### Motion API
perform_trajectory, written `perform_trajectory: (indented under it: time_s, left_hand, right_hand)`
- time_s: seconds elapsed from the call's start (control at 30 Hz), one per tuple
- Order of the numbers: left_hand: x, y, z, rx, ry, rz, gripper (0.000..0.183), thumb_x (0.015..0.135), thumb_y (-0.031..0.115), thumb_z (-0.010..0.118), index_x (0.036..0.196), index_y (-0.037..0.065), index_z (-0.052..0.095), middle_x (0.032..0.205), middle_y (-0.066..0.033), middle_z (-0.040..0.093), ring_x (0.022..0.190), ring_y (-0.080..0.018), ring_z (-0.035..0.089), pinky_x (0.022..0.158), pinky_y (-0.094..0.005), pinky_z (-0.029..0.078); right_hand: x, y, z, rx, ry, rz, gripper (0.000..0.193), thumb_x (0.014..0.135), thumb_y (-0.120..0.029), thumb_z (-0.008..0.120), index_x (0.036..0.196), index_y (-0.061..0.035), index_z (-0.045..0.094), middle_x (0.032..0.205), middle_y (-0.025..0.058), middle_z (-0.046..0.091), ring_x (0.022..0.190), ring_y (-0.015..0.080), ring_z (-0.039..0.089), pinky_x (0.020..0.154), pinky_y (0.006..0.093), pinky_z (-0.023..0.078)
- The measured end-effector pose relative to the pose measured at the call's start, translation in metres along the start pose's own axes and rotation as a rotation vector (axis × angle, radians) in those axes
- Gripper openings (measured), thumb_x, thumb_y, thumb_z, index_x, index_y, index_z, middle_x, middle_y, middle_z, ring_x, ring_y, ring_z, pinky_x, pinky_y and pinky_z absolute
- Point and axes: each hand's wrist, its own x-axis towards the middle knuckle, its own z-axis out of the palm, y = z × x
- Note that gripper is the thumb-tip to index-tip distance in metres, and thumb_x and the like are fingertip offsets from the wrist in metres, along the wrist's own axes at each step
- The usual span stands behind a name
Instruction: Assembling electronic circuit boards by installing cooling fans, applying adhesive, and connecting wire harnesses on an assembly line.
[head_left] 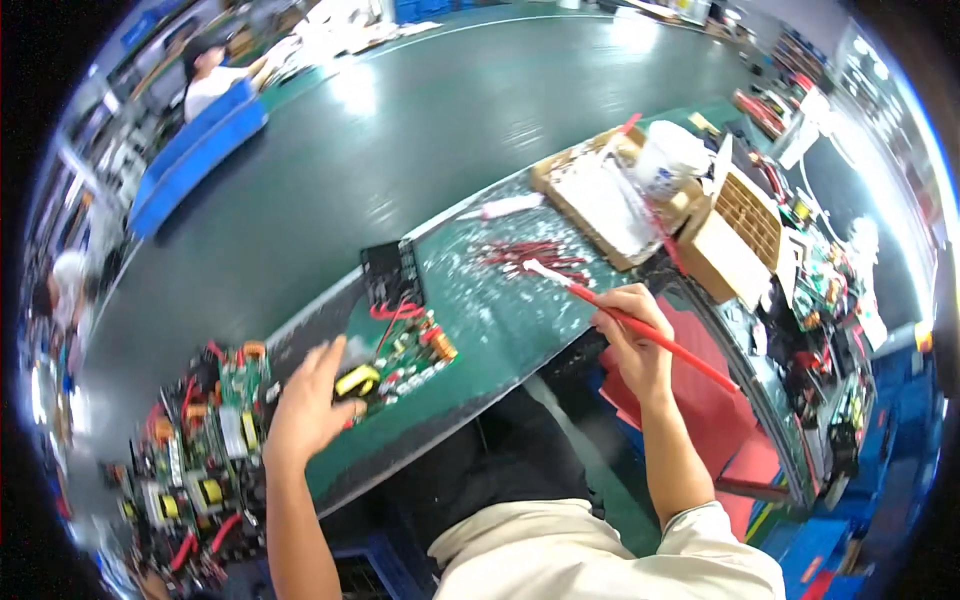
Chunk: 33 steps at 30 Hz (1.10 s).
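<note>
My right hand (637, 335) is closed around a long red stick (690, 362) with a thick white end that looks smeared with paste. That white end is over the bench, near a loose bundle of thin dark red pieces (535, 258). At the left edge of a green circuit board (405, 362) is my left hand (312, 398), its fingers stretched and thumb apart beside a yellow-wrapped component (357, 380). Whether it touches the board I cannot tell. Red wires run from the board toward a black finned part (392, 275) just behind it.
Several populated circuit boards (195, 450) crowd the left. White-spotted green bench (480, 310) holds a white tube (510, 206), a cardboard tray (600, 205) and a divided box (735, 240). Beyond runs a wide green surface (430, 120) with a blue bin (195, 160); a person (210, 80) sits there.
</note>
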Motion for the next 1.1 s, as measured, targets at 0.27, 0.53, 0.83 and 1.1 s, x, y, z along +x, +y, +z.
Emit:
perform_trajectory:
  time_s: [0.27,0.53,0.83,1.1]
  left_hand:
    - [0.025,0.0,0.012,0.098,0.068,-0.01,0.079,0.069,0.02,0.082,0.136,0.001,0.046,0.122,-0.0179,0.057,0.11,-0.0392,0.058,0.093,-0.0434,0.049]
    - [0.116,-0.047,-0.06,0.035,0.223,0.132,0.075,0.07,0.021,0.08,0.135,0.004,0.047,0.124,-0.0202,0.057,0.112,-0.0406,0.058,0.096,-0.0441,0.048]
    - [0.192,-0.171,-0.137,-0.575,0.242,-0.467,0.044,0.079,0.027,0.078,0.114,0.005,0.066,0.109,-0.0059,0.068,0.097,-0.0156,0.063,0.08,-0.0358,0.051]
    - [0.139,-0.222,-0.134,-1.343,0.455,-0.471,0.041,0.09,0.033,0.068,0.117,0.003,0.063,0.101,-0.0081,0.069,0.092,-0.018,0.067,0.079,-0.0322,0.055]
  right_hand:
    - [0.078,0.098,-0.036,-0.55,0.096,-0.188,0.031,0.089,0.002,0.061,0.12,-0.0012,0.065,0.119,0.018,0.065,0.111,0.0336,0.063,0.095,0.0368,0.049]
    - [0.104,0.129,-0.065,-0.729,-0.334,0.139,0.05,0.083,0.009,0.048,0.133,0.002,0.056,0.139,0.0243,0.054,0.129,0.038,0.051,0.11,0.04,0.038]
    - [0.078,0.046,-0.076,-0.638,-0.101,0.154,0.036,0.101,0.001,0.042,0.136,0.0023,0.053,0.139,0.0157,0.055,0.129,0.0252,0.052,0.109,0.0368,0.039]
    - [0.08,-0.005,0.103,-0.373,-0.684,-0.037,0.034,0.086,0.003,0.062,0.12,0.0007,0.064,0.123,0.0166,0.064,0.112,0.03,0.064,0.098,0.0382,0.048]
